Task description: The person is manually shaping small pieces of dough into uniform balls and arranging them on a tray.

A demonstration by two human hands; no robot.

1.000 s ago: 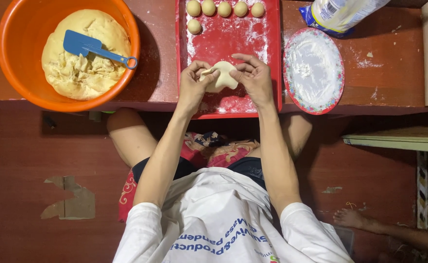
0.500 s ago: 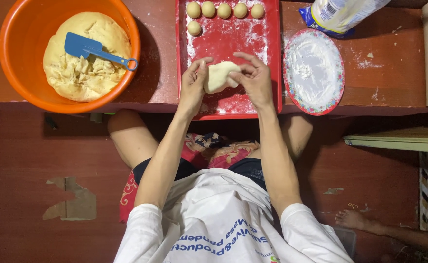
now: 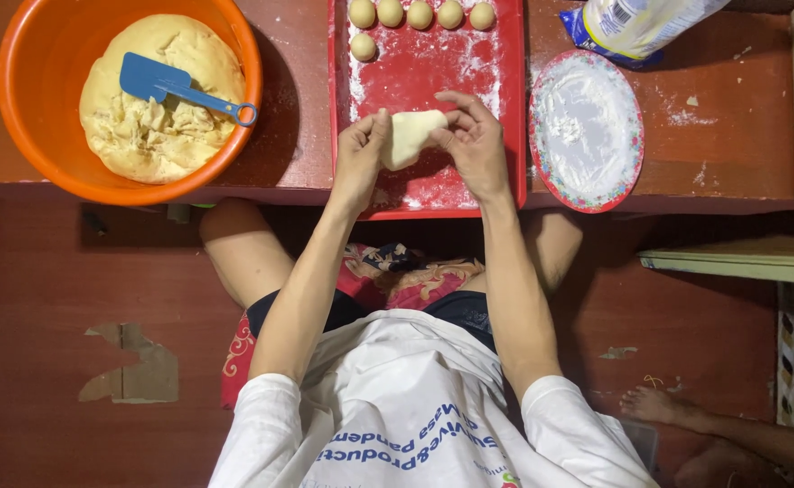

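Both hands meet over a red tray on a dark reddish tabletop; between them is a flattened piece of pale dough, held just above the tray's floured middle. The left hand grips the dough's left edge with its fingers curled narrowly around it; the right hand pinches the right edge, thumb and fingertips closed on the dough, the other fingers arched over it.

Along the far edge of the tray sits a row of five small dough balls, evenly spaced and close together; a sixth dough ball lies alone just below the left end of the row. White flour is smeared over the tray's surface, thickest near the front rim.

To the left of the tray, well apart from the hands, stands an orange bowl holding a big lump of yellow dough; a blue scraper rests on top of that lump, its handle pointing toward the tray. To the right of the tray, just beside it, is a round plate with a patterned rim, dusted with white flour; beyond the plate lies a plastic bag, partly cut off by the frame's top edge.

A bare foot of another person shows on the floor at the lower right.
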